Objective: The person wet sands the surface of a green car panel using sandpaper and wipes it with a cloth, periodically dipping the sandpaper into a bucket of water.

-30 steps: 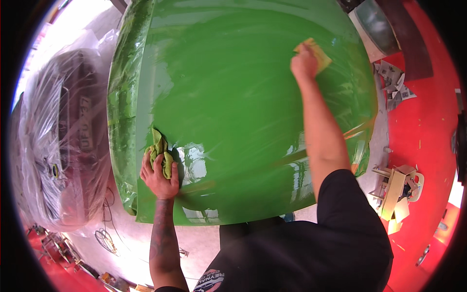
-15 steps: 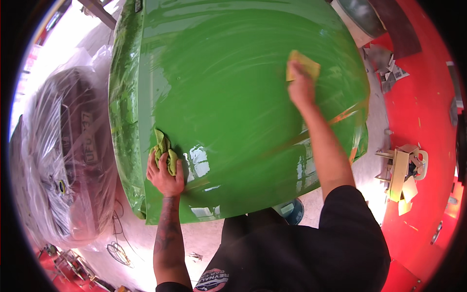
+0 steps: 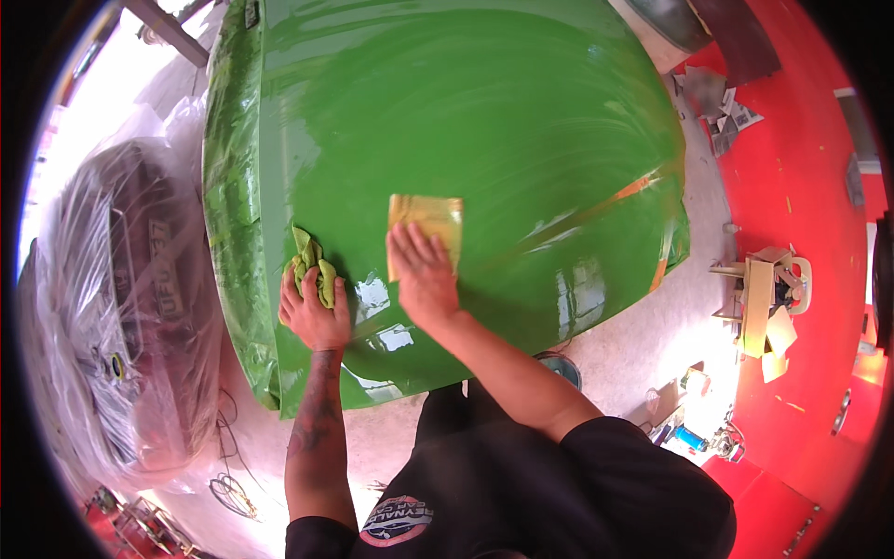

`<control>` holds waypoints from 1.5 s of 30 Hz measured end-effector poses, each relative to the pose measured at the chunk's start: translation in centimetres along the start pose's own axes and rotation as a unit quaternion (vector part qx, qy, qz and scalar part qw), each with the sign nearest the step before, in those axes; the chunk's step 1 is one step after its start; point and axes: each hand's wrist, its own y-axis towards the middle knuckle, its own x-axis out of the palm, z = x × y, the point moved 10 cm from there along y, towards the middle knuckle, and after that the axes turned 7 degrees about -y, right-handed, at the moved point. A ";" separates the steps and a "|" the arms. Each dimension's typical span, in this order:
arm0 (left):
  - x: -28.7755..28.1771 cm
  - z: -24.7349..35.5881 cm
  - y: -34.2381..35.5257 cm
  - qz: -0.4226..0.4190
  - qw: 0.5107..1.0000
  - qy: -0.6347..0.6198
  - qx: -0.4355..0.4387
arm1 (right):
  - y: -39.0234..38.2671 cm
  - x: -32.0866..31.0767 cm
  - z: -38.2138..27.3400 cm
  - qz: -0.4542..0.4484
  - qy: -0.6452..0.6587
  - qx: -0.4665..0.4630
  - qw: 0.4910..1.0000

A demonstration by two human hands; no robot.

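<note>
A large glossy green car panel (image 3: 521, 121) with streaky, curved smears fills the middle of the view. My left hand (image 3: 317, 315) rests near its left side, fingers curled round a bunched yellow-green cloth (image 3: 308, 253). To the right of it, my right hand (image 3: 427, 284) presses a flat, folded yellow cloth (image 3: 445, 216) onto the panel. Its fingers lie over the cloth's lower part, with the upper and right edges showing. Both cloths touch the green surface. Bright reflections (image 3: 372, 295) shine between my hands.
On the left stands a vehicle wrapped in clear plastic (image 3: 140, 307), with a coiled cable (image 3: 233, 494) on the floor nearby. A bucket (image 3: 562, 370) is under the panel's near edge. To the right are a chair with cardboard (image 3: 764, 298) and scattered paper (image 3: 722, 107) on red flooring.
My right hand has swept the yellow cloth left and nearer to me, from the panel's upper right toward my left hand. The left hand stays on its cloth. The view has shifted slightly.
</note>
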 end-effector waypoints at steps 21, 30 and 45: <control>0.1 -0.5 0.0 0.012 1.000 0.021 0.012 | -7.6 0.4 -4.4 -0.037 -0.003 -0.031 0.999; -0.2 -0.7 0.1 0.022 1.000 0.002 0.011 | -5.1 -6.5 17.4 0.072 -0.093 0.103 0.988; 0.1 -1.5 0.1 0.009 1.000 0.010 0.007 | -5.7 -4.8 14.9 0.044 -0.108 0.125 0.985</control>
